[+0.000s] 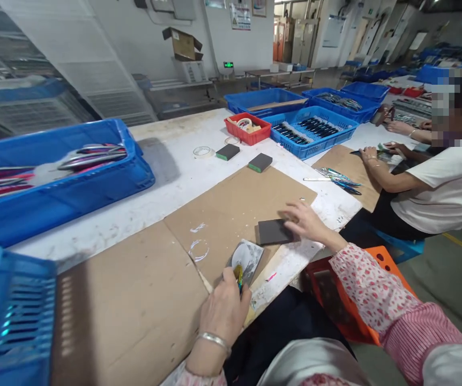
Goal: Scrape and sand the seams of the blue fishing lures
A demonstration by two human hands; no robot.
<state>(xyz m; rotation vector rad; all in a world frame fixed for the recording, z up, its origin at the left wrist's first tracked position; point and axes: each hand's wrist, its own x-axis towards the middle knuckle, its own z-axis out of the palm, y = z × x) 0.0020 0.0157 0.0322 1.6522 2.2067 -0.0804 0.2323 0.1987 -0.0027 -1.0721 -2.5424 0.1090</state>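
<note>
My left hand (226,301) is closed around a small shiny yellow-green fishing lure (238,273), mostly hidden by my fingers. It is over a grey sanding pad (252,260) with a whitish, worn face, lying near the table's front edge. Farther right, my right hand (305,219) has its fingers apart at the right end of a dark sanding block (273,232); I cannot tell how firmly they touch it. Under these things lies a brown cardboard sheet (231,203) with white paint marks. Two more dark sanding blocks with green sides, a left one (228,152) and a right one (260,162), sit beyond.
Blue bins with lures flank me: a long bin (134,161) at left, a basket (311,145) at the back right. A red tray (251,131) holds tape rolls. At right a co-worker (448,177) handles lures. An orange stool (355,305) stands below my right arm.
</note>
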